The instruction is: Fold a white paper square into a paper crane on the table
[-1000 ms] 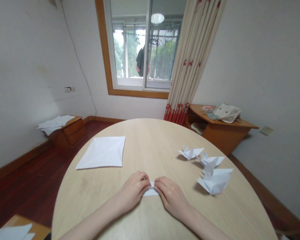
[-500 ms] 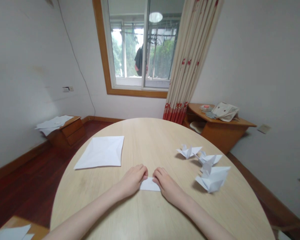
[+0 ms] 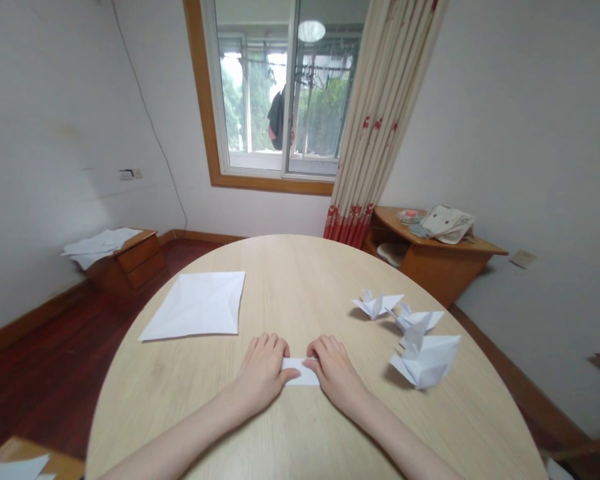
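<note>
A small folded strip of white paper (image 3: 303, 375) lies on the round wooden table (image 3: 300, 433) in front of me. My left hand (image 3: 264, 365) holds its left end, thumb on top and fingers curled at the far edge. At the right end my right hand (image 3: 333, 363) grips the paper the same way, its thumb near the upper edge. Both ends of the strip are partly hidden under the hands. To the right stand three folded paper birds, the nearest bird (image 3: 425, 363) larger in view than the middle bird (image 3: 417, 319) and the far bird (image 3: 377, 305).
A flat stack of white paper (image 3: 195, 305) rests at the table's left. Beyond the table are a low drawer cabinet (image 3: 143, 260) with papers on it, a corner desk (image 3: 440, 260) bearing a cloth bag (image 3: 449, 223), and a curtain (image 3: 367, 127) beside the window.
My left thumb has moved out onto the top of the paper strip, and the left hand has shifted slightly left. The right hand stays at its end. The view has shifted a little.
</note>
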`<state>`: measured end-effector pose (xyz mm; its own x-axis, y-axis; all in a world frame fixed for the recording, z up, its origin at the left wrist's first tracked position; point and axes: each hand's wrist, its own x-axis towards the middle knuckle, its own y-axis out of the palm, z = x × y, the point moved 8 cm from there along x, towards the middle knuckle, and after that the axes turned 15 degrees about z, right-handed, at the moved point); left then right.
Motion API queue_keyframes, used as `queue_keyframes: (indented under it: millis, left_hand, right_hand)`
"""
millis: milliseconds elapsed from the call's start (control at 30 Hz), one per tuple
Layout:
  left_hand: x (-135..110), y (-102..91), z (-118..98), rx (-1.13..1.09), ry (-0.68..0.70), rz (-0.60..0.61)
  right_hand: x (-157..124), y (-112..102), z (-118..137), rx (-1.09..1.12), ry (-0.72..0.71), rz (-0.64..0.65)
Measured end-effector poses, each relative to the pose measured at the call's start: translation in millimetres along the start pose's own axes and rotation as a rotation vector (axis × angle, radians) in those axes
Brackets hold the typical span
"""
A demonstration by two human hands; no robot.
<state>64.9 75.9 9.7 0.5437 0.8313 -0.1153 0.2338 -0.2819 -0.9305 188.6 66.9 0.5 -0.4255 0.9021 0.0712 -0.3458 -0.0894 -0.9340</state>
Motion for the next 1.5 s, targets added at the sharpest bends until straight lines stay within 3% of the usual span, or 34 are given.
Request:
queue_keyframes:
  millis: [400,700,933,1033,1233,1500]
  left_hand:
    - [-5,0.2,-5,-0.01,-0.028,-0.069]
    - [-10,-5.4,-4,-0.082,0.096,-0.2]
    - [-19,-14.0,-10,-0.05,0.261,-0.328]
    - [-18,-13.5,-13,-0.051,0.32,-0.309]
    - [-12,-5.4,-10,-0.098,0.314,-0.235]
    - [-5,-0.7,-6,-0.115,0.303,-0.124]
  right_hand:
    - [-8,-8,9,0.091,-0.103,-0.019]
    - [-15,-19,12,0.202,-0.208,-0.152]
    - [-24,-33,22,0.111,-0.328,-0.303]
    - [-24,-31,25,0.051,-0.338,-0.292]
    - [-19,-23,24,0.004,-0.307,-0.226]
    - [-14,-17,17,0.091,-0.306,-0.117]
